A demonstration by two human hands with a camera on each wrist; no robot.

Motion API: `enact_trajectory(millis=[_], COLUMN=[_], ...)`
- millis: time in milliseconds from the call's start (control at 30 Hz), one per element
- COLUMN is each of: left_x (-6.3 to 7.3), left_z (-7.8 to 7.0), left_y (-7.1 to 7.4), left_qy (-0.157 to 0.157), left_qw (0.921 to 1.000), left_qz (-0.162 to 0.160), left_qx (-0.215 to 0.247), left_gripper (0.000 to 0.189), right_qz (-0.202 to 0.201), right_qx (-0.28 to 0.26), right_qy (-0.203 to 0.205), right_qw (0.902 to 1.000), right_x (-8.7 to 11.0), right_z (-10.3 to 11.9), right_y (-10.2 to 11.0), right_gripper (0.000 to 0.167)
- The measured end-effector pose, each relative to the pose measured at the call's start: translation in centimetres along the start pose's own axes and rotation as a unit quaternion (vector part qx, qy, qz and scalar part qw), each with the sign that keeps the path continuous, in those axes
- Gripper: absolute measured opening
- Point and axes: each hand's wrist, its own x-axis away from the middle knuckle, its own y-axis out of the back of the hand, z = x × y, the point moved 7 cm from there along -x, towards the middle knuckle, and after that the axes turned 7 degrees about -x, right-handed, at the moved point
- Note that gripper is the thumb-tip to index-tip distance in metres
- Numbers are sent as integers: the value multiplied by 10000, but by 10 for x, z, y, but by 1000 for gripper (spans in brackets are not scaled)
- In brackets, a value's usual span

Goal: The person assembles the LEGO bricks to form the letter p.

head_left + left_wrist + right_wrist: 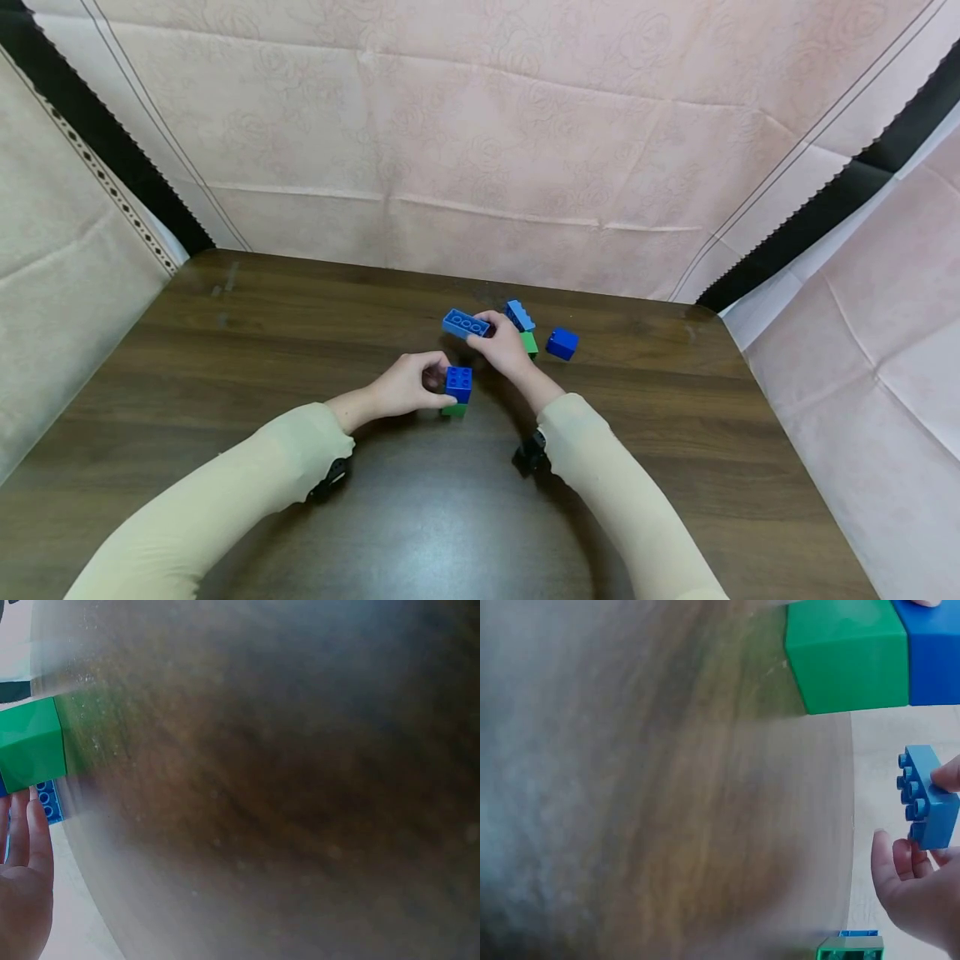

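Note:
Near the table's middle, my left hand (405, 387) grips a small stack between thumb and fingers. A dark blue brick (458, 381) sits on top of a green brick (454, 410). Farther back, my right hand (506, 346) pinches a long lighter blue brick (466, 323) in the air, apart from the stack. In the right wrist view, studs on the long brick (930, 799) point toward the table side. The left wrist view shows the green brick (34, 746) close up, with part of a hand (26, 892) beside it.
Just behind my right hand lie another light blue brick (520, 316) and a green brick (529, 344), partly hidden. Right of them is a dark blue brick (562, 342). A pale cloth (480, 167) hangs behind the brown table (225, 375).

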Motion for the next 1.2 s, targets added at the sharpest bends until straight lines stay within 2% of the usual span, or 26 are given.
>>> enact_trajectory(millis=[267, 433, 767, 1200], left_x=[1, 2, 3, -5], left_z=[3, 5, 3, 0], left_y=[-1, -1, 1, 0], left_qy=[79, 145, 70, 19], left_qw=[10000, 9999, 9999, 10000], left_qz=[54, 43, -20, 15], left_qx=[-20, -69, -74, -90], left_gripper=[29, 29, 29, 30], right_qz=[61, 102, 289, 360], right_qx=[-727, -866, -1222, -1561], right_qy=[-27, 24, 284, 212], right_qw=[9973, 9962, 9917, 9869], right_x=[4, 8, 17, 26], right_z=[1, 4, 7, 7], right_y=[7, 12, 19, 30], right_gripper=[37, 36, 38, 41])
